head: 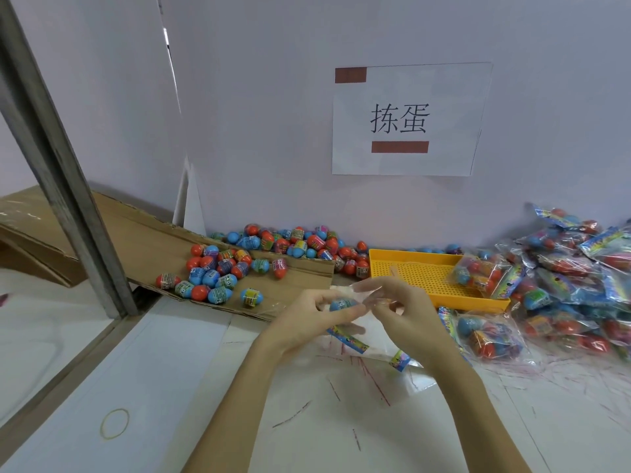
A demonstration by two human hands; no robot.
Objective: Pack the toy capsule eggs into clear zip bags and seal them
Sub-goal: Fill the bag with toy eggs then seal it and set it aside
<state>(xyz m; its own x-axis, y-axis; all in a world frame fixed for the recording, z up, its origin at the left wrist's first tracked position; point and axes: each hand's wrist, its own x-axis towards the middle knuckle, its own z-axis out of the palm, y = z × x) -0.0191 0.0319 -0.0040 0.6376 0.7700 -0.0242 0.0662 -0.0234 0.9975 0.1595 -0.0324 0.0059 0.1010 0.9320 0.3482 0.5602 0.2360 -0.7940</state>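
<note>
My left hand [317, 314] holds a blue capsule egg [342, 305] between thumb and fingers. Just to its right, my right hand [399, 302] pinches the top of a clear zip bag [362, 331] whose colourful header strip hangs below both hands. The egg sits at the bag's mouth; whether it is inside I cannot tell. Loose red and blue eggs [218, 271] lie in a heap on a flattened cardboard sheet [143, 240] to the left and along the wall. Filled bags [573, 268] pile up at the right.
A yellow perforated tray [409, 268] stands behind my hands with one filled bag in its right end. Another filled bag [488, 336] lies right of my right wrist. A rubber band [115, 423] lies on the white table at front left. A metal post [58, 172] rises at left.
</note>
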